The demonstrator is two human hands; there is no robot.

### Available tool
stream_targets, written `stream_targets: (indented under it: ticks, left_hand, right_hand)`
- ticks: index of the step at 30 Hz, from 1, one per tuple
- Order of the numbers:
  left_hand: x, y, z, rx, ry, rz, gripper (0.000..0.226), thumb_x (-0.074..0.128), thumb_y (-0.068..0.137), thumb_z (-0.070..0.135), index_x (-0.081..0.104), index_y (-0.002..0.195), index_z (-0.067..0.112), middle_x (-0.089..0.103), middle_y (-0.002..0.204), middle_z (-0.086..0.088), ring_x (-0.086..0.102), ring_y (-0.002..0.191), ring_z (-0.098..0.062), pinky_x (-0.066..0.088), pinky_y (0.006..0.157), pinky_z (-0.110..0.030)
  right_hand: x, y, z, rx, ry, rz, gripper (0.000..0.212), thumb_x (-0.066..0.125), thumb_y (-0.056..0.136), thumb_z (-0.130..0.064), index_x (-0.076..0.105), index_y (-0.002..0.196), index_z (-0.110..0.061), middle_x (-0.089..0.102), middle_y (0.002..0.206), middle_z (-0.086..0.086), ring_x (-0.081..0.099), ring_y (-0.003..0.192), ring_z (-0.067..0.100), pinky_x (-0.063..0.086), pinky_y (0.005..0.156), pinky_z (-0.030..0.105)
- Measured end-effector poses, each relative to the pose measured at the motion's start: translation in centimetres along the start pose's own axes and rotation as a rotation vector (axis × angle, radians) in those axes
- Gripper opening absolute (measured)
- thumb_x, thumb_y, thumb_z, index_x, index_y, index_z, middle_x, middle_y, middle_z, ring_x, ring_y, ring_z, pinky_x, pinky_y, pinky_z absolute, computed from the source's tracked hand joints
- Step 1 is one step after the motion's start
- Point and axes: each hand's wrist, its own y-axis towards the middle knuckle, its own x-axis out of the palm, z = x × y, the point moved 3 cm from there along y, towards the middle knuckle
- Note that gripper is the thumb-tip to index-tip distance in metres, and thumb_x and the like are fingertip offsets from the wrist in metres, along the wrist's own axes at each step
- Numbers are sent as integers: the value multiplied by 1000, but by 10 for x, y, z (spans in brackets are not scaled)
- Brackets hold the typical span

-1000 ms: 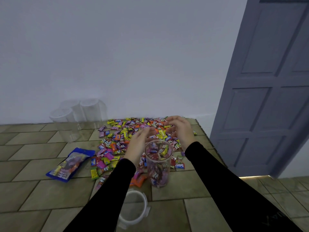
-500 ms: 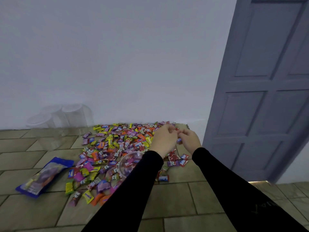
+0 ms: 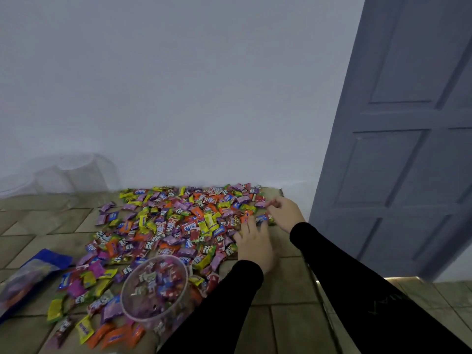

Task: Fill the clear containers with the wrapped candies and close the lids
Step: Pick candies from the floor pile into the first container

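Far left, three empty clear containers (image 3: 63,175) blur by the wall; one blue candy bag (image 3: 33,272), one part-filled open container (image 3: 155,290). Your left hand (image 3: 254,245) lies spread on the wrapped candies (image 3: 178,221); your right hand (image 3: 284,213), blurred, grip unclear.
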Motion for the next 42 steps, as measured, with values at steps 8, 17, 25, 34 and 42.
stream_targets:
  ticks: [8, 17, 25, 34, 42]
  left_hand:
    - [28, 41, 4, -113, 25, 100, 61, 29, 81, 54, 72, 101, 17, 67, 116, -17, 66, 99, -36, 53, 72, -49]
    - [47, 82, -1, -242, 9, 180, 54, 45, 72, 62, 71, 99, 23, 69, 108, -9, 67, 94, -32, 54, 69, -48]
    - [49, 99, -9, -276, 13, 290, 51, 34, 73, 60, 67, 85, 23, 68, 105, -9, 65, 96, -33, 53, 72, -49]
    - [54, 105, -21, -313, -10, 355, 8, 58, 76, 21, 62, 83, 20, 63, 92, -6, 60, 83, -26, 49, 66, -36]
    - [43, 106, -27, -311, -14, 359, 34, 29, 75, 10, 63, 71, 13, 59, 73, -5, 59, 65, -21, 47, 52, -27]
  right_hand:
    - [14, 56, 15, -116, -255, -57, 16, 55, 90, -15, 66, 101, -16, 56, 111, 4, 55, 106, 22, 44, 95, 30]
    - [36, 112, 21, -320, -550, -51, 40, 49, 94, -35, 50, 132, -24, 44, 136, 4, 40, 126, 23, 37, 106, 40]
    - [55, 132, 20, -467, -697, -126, 46, 38, 98, -45, 38, 141, -29, 37, 147, -4, 36, 132, 19, 34, 104, 38]
    - [74, 140, 22, -452, -717, -145, 47, 35, 99, -49, 39, 143, -32, 46, 137, 2, 42, 124, 21, 35, 101, 32]
    - [82, 136, 8, -434, -787, -154, 42, 29, 103, -43, 46, 134, -22, 60, 118, 7, 61, 99, 24, 47, 73, 32]
